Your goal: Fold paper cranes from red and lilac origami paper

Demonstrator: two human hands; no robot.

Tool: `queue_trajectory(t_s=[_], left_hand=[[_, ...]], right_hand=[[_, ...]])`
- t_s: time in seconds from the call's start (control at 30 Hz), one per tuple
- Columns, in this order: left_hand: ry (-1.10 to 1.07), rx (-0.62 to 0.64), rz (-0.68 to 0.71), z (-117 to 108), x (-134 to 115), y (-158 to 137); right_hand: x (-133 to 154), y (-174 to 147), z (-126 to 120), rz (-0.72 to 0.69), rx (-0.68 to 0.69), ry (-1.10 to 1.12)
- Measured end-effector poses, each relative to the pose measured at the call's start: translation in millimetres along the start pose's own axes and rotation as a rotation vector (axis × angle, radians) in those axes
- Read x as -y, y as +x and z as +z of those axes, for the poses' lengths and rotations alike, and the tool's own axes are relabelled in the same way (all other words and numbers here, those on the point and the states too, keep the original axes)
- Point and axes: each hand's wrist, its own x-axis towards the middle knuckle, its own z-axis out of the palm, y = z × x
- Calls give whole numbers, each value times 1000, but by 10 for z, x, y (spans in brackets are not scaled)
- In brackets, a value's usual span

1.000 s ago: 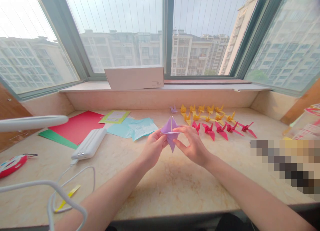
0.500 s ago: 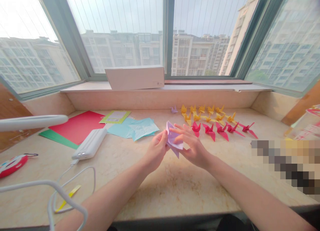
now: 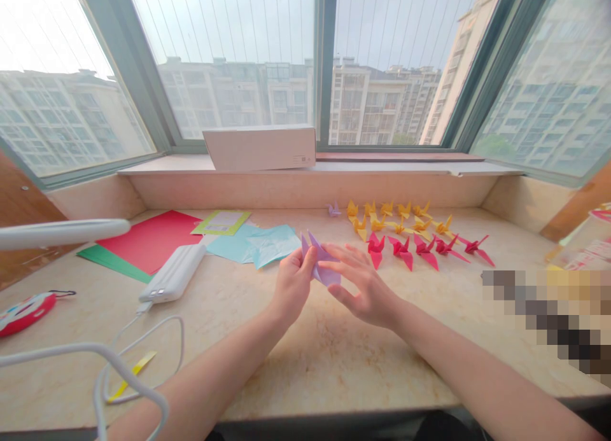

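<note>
A piece of folded lavender origami paper with pointed upper flaps is held above the counter. My left hand pinches it at its left side, thumb pressed on the front. On the other side, my right hand has its fingers stretched out and apart, with fingertips lying against the paper's right part. Beyond the hands stand rows of finished paper cranes: a pink-red crane among several in front, a yellow crane among several behind, and one small lavender crane.
Light blue paper sheets, a red sheet, a green sheet and a yellow-green packet lie left. Nearer are a white power bank with a cable, and a yellow strip. A white box stands on the sill.
The lavender paper has shifted slightly left and turned, its flaps now pointing up. My left hand has closed further round it, and my right fingers have spread and drawn back a little.
</note>
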Motion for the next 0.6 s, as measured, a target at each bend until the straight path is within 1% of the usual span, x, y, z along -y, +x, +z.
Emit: queue_trajectory(t_s=[0.13, 0.27, 0.37, 0.47, 0.53, 0.6], left_hand=[[111, 5, 50, -18, 34, 8], [127, 31, 50, -14, 66, 6], [80, 34, 52, -2, 76, -1], [2, 45, 19, 13, 72, -3], [-70, 47, -3, 23, 58, 0], [-130, 40, -9, 31, 37, 3]], right_hand=[[9, -1, 33, -37, 32, 4], [-1, -11, 72, -54, 37, -4], [-21, -22, 121, -69, 43, -11], [-44, -29, 162, -77, 55, -5], [-49, -26, 172, -76, 17, 10], [-37, -17, 166, -45, -62, 36]])
